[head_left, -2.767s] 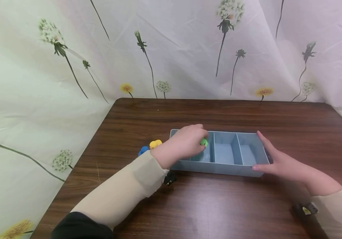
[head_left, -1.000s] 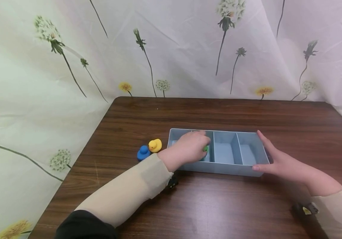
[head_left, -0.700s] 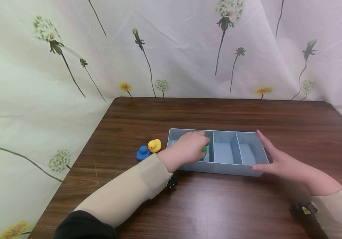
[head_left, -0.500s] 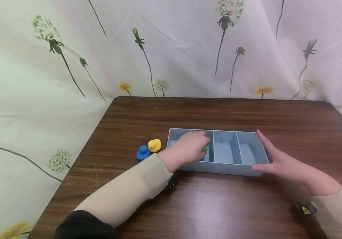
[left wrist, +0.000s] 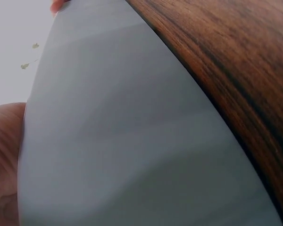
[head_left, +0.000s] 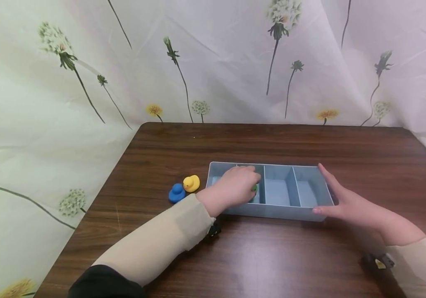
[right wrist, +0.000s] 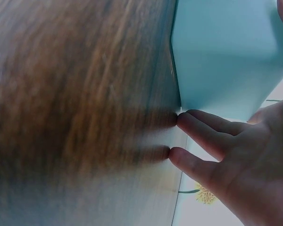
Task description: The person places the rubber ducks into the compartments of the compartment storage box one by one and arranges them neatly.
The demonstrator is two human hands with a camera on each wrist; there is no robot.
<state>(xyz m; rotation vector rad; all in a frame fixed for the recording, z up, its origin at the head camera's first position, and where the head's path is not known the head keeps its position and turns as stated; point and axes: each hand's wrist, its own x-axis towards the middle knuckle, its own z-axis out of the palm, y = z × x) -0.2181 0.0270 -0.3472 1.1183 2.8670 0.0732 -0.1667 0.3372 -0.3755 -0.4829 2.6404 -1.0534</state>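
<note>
In the head view my left hand [head_left: 235, 186] reaches into the second compartment from the left of a light blue divided box [head_left: 272, 212]. Its fingertips hold a small green toy duck [head_left: 254, 187], mostly hidden by the hand. My right hand [head_left: 350, 203] spans the box's right end, thumb on the front wall and index finger at the back corner. The right wrist view shows its other fingers [right wrist: 200, 132] extended, tips at the table by the box. The left wrist view is filled mostly by the box's outer wall [left wrist: 113, 103].
A yellow rubber duck [head_left: 191, 183] and a blue one [head_left: 177, 193] sit close together on the brown wooden table [head_left: 272, 265], left of the box. Behind the table hangs a white cloth [head_left: 228, 62] printed with dandelions.
Compared with the oldest frame, my left hand is lower in the compartment and slightly farther right with the green toy duck. In the latest half second both hands look still.
</note>
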